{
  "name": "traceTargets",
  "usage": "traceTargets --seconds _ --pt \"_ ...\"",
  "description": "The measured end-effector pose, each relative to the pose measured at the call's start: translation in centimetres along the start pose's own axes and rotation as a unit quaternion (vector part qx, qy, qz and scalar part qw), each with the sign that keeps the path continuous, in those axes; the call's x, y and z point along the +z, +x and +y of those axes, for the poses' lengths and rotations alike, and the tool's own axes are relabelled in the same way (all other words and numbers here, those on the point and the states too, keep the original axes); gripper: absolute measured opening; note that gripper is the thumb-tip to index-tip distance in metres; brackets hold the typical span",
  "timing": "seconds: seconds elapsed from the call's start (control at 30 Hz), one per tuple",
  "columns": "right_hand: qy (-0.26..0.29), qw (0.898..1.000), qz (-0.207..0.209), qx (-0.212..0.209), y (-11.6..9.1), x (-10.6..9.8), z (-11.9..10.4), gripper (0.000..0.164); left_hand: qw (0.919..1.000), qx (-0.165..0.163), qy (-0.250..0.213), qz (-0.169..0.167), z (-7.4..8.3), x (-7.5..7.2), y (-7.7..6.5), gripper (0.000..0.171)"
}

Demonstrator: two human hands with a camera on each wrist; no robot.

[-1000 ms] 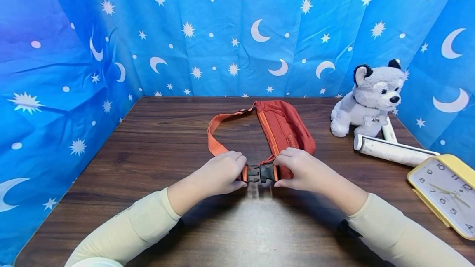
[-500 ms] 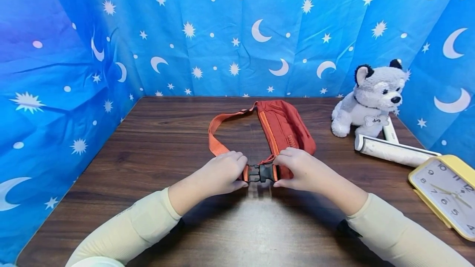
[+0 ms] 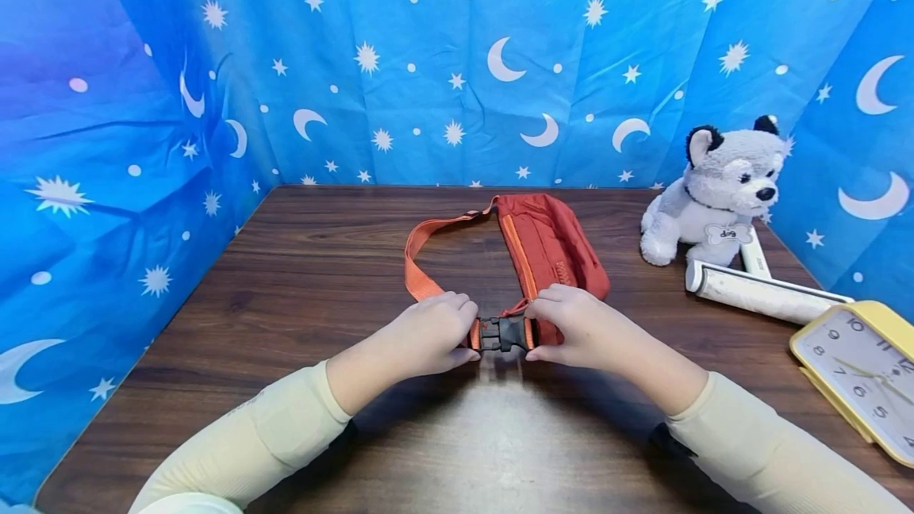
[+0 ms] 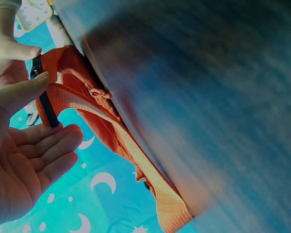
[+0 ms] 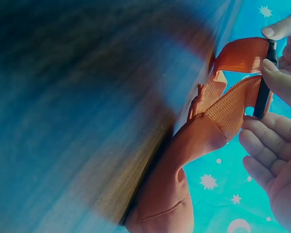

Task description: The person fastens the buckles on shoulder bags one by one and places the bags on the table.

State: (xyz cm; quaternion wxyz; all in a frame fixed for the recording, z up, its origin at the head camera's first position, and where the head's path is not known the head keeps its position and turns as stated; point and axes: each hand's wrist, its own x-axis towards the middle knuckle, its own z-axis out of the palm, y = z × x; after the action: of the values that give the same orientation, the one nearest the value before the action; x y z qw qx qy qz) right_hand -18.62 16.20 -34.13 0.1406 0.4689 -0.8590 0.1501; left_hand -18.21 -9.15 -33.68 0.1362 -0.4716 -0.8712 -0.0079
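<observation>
Together they come: pronged half pushed deeper into socket half, the gap of a second ago nearly gone. From the left, the orange strap curves to the left grip, pinching the pronged end; the buckle spans the middle, above the counter; the right grip pinches the socket end, red bag behind. Fastening looks close; whether it's latched, I can't tell.

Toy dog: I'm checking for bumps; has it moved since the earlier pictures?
No: the toy dog keeps its place against the curtain; only the view shifts.
</observation>
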Motion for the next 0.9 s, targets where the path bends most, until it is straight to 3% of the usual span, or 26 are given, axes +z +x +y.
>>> traceTargets --seconds 0.9 --pt "0.005 1.0 -0.001 -0.004 0.29 0.11 0.11 0.04 0.9996 -0.017 -0.013 -0.019 0.12 -0.37 0.15 0.034"
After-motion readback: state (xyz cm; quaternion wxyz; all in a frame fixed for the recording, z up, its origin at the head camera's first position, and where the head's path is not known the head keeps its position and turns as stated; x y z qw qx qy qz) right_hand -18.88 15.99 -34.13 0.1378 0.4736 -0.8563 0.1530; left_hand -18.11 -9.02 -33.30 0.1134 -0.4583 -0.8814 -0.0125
